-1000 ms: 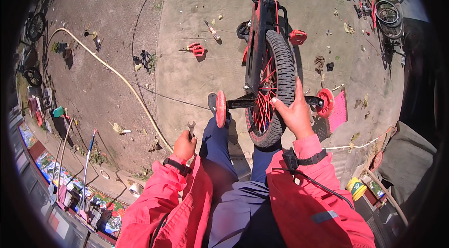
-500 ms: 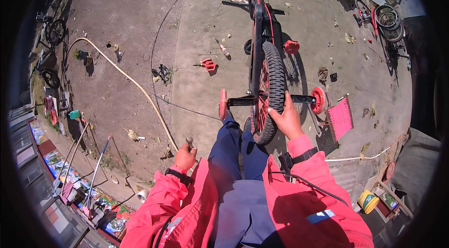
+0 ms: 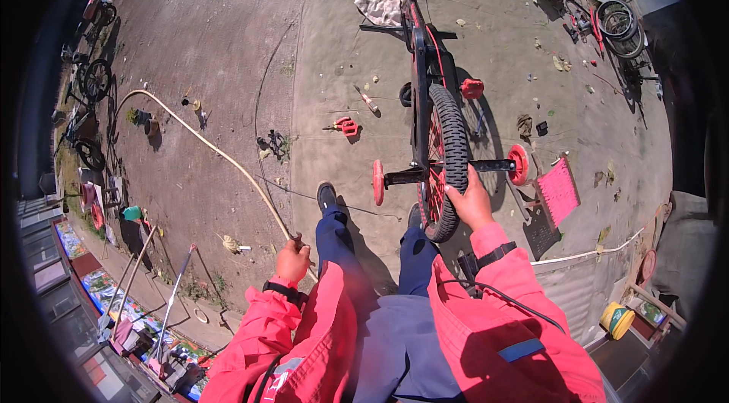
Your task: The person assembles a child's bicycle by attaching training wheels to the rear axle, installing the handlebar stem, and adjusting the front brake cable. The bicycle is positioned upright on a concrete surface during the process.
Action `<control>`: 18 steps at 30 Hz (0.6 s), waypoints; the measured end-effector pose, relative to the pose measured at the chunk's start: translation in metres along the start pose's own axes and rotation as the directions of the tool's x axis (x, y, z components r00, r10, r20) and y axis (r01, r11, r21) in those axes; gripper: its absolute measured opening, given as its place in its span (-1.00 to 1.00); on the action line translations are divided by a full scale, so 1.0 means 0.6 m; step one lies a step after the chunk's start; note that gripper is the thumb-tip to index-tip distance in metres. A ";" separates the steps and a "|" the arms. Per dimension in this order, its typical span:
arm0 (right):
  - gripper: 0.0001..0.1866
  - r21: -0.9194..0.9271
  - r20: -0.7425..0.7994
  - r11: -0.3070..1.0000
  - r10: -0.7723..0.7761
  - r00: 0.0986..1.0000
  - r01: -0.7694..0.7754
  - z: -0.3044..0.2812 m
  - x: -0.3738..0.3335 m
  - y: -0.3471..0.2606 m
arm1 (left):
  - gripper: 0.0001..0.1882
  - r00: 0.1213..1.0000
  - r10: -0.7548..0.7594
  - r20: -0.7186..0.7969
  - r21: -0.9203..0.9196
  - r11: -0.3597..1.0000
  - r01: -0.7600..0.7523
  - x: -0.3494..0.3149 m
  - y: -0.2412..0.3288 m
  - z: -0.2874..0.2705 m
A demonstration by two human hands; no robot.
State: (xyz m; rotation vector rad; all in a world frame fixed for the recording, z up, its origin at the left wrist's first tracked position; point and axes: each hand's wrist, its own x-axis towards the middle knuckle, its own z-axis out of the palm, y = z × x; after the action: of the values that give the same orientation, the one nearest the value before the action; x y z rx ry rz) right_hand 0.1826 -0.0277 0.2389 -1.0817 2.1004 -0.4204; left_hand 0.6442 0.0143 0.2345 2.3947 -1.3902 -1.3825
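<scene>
My right hand (image 3: 472, 204) is closed on the knobby black tyre (image 3: 456, 137) of a red-spoked wheel, its thumb on one side and its fingers on the other. This wheel belongs to a small black and red bicycle (image 3: 420, 61) standing in front of me. Red training wheels, a left one (image 3: 378, 183) and a right one (image 3: 519, 165), sit on black arms at its sides. Away from the bicycle, at the lower left, my left hand (image 3: 292, 260) is closed around a small wrench, mostly hidden in the fist with only a dark end showing.
Red-handled pliers (image 3: 348, 126) and a slim tool (image 3: 367, 101) lie left of the bicycle. A pale hose (image 3: 220, 152) curves across the ground further left. A pink woven stool (image 3: 557, 194) is beside the right training wheel. Tyres (image 3: 619, 27) lie at the far right.
My left foot has stepped out to the left, away from the bicycle. The bicycle appears slightly lower and further right in view; my right hand stays on its tyre. The wrench shows less.
</scene>
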 end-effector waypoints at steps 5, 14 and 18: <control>-0.13 -0.122 -0.168 0.989 0.061 0.984 -0.083 0.023 -0.012 -0.019 | -0.66 0.995 0.095 0.008 0.159 0.983 -0.095 0.097 -0.020 -0.097; -0.21 -0.259 -0.361 0.880 0.293 0.885 -0.397 0.076 -0.002 -0.018 | -0.70 0.994 0.089 0.056 0.071 0.993 -0.092 0.238 -0.134 -0.323; -0.21 -0.320 -0.411 0.850 0.273 0.869 -0.419 0.088 0.000 -0.010 | -0.66 0.989 0.075 0.125 0.221 0.970 -0.102 0.265 -0.198 -0.391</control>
State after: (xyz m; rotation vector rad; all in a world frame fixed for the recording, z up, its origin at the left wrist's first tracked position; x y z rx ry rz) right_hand 0.2243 -0.0293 0.2061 -0.8446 2.7301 0.0107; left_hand 0.9227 -0.1144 0.2172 2.3812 -1.7512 -1.4324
